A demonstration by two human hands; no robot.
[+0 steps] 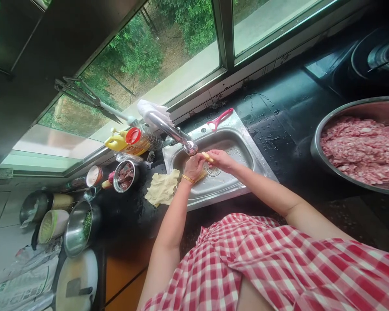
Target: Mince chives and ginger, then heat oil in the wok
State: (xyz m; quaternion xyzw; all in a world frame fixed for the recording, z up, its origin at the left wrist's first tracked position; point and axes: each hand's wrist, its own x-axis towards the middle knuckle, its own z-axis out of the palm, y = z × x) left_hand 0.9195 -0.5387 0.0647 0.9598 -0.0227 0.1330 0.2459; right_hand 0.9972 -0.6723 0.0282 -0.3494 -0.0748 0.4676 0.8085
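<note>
Both my hands are over the steel sink (236, 129), just below the spout of the chrome tap (171, 127). My left hand (193, 166), with a gold bangle at the wrist, and my right hand (221, 160) are both closed on a small pale yellow piece (208, 157) that pokes out between them. What the piece is I cannot make out. The drain sits right under my hands.
A red-handled peeler (219, 119) lies on the sink's back rim. A yellow cloth (162, 188) hangs at the sink's left edge. Beside it stand a yellow bottle (129, 140), small bowls (125, 175) and pots (79, 226). A big steel bowl of minced meat (363, 147) sits right on the wet black counter.
</note>
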